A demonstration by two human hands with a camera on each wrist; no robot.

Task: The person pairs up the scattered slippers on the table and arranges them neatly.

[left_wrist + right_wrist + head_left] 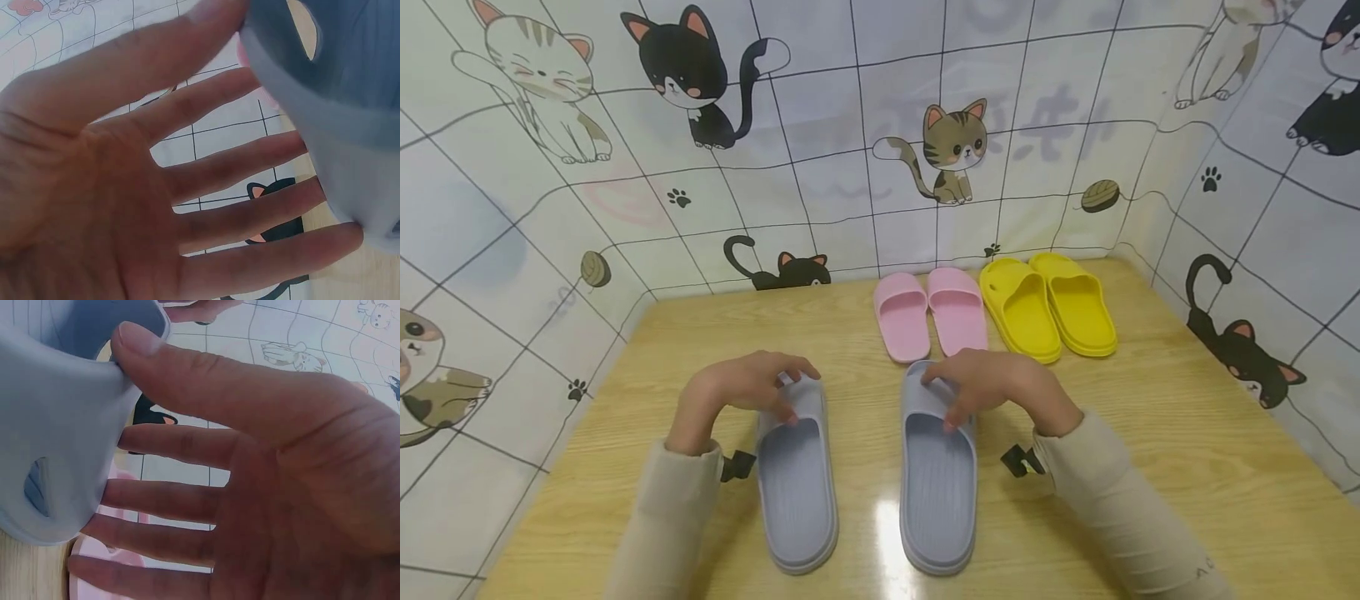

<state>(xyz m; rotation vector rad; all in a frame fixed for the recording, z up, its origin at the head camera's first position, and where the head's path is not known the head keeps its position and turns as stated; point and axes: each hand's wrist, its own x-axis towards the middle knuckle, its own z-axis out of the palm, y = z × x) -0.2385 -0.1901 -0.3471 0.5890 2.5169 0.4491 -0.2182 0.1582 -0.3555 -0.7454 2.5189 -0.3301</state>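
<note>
A pair of grey slippers lies on the wooden table, toes pointing away, with a gap between the left slipper (799, 504) and the right slipper (938, 496). Over the left one's toe strap arches my left hand (752, 382). Its long fingers are spread and nearly straight in the left wrist view, fingertips right at the strap (356, 162) and thumb at the strap's rim. My right hand (988, 383) mirrors this on the other slipper: thumb (140, 347) at the edge of the foot opening, straight fingers along the strap's outer side.
Behind the right grey slipper stand pink slippers (902, 325), with yellow slippers (1024, 321) beside them on the right. A cat-patterned cloth (842, 192) walls the back and sides of the table (865, 467). Small black clips (739, 465) hang at the sleeve cuffs.
</note>
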